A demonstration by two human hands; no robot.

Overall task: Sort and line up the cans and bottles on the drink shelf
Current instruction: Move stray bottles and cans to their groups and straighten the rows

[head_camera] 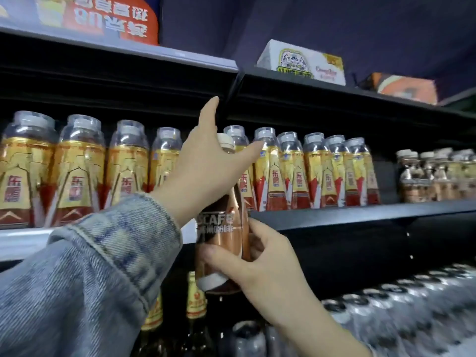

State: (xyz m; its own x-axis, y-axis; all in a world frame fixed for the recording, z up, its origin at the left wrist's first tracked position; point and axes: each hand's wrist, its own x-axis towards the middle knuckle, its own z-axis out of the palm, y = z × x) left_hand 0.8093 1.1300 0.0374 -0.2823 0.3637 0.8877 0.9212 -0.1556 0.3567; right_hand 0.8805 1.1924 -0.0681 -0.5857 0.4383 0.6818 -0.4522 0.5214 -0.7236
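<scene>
Right hand [268, 269] grips coffee bottle [222, 243] (copper-brown, white cap).

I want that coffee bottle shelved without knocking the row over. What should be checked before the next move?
1. Right hand gripping coffee bottle: ok.
2. Bottle upright: ok, slight tilt.
3. Left hand open and free: ok.
4. Free gap among the gold-label bottles behind the left hand: cannot tell.
5. Matching brown bottles are at far right, not here: not ok.
</scene>
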